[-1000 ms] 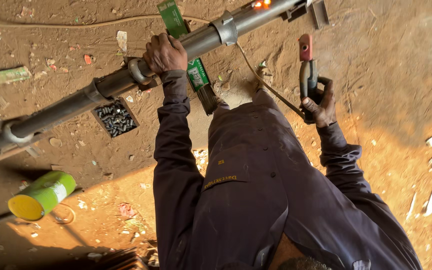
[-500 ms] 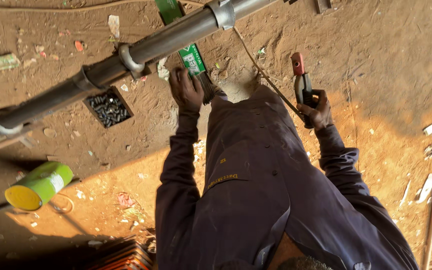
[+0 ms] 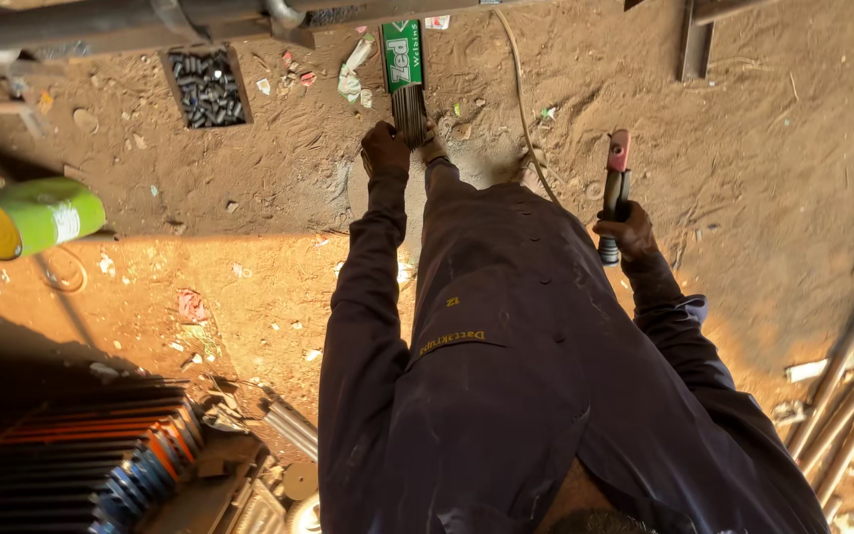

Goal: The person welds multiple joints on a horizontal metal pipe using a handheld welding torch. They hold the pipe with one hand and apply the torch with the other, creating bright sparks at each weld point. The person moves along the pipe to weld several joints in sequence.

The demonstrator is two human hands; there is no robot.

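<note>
My left hand reaches down to a green packet lying on the dirt floor. Its fingers are closed around the grey welding rods that stick out of the packet's open end. Off to the right, my right hand grips a welding electrode holder with a pink-red head, held upright above the ground. A thin cable runs from it across the floor toward the top of the view. My dark coverall sleeves and body fill the lower middle.
A grey steel pipe with clamps crosses the top left. Below it is a square recess full of dark pieces. A yellow-green can lies at the left. Metal bars lie at the right, a ribbed machine bottom left.
My left hand has left the pipe and come down onto the rods in the green packet. My right hand keeps hold of the electrode holder. The view has shifted toward the floor.
</note>
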